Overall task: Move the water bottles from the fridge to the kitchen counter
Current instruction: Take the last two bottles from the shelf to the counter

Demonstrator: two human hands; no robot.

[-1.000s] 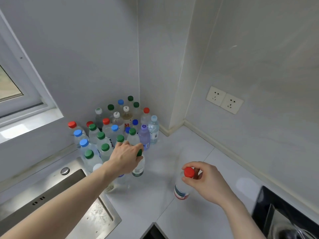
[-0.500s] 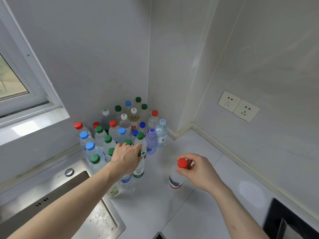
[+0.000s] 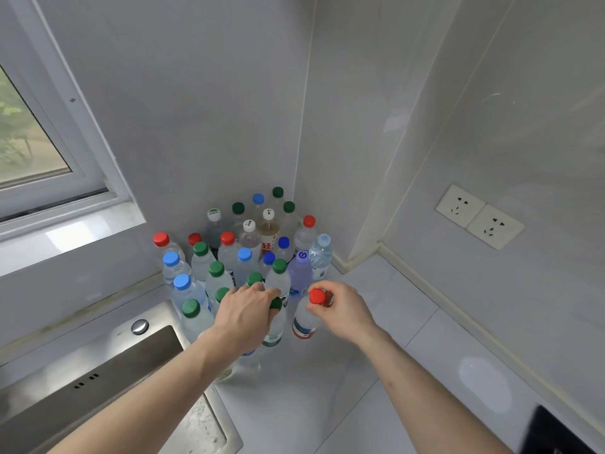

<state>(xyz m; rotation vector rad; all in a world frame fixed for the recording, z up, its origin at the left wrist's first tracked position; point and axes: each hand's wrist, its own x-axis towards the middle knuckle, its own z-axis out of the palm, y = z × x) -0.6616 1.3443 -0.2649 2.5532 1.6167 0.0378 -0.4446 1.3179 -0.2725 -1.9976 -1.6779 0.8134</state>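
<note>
I see both hands down at the front edge of a crowd of clear plastic water bottles point(image 3: 244, 257) packed into the corner of the pale grey stone counter point(image 3: 376, 322). My left hand point(image 3: 244, 314) has its fingers curled over the neck of a clear plastic bottle with a dark green cap point(image 3: 274, 326); the grip is clamped on it just under the cap, which peeks out between the fingertips. That bottle stands upright on the counter, long axis vertical, cap pointing up towards the camera, its green-and-white label showing below my hand.

My right hand point(image 3: 343, 311) pinches the neck of a clear plastic bottle with a red cap and red-and-blue label point(image 3: 304, 321), thumb and fingers closed round it just beneath the cap. This one also has its long axis close to vertical, cap up, base down at the counter; I cannot tell whether the base is resting or just above the surface. It sits just beside the green-capped one, to its right, and in front of a pale purple bottle point(image 3: 299, 273).

The other bottles all stand upright with red, blue, green and white caps. A stainless steel sink point(image 3: 98, 398) lies to the left, a window point(image 3: 29, 139) above it, and a pair of white wall sockets point(image 3: 479, 216) on the right wall.
</note>
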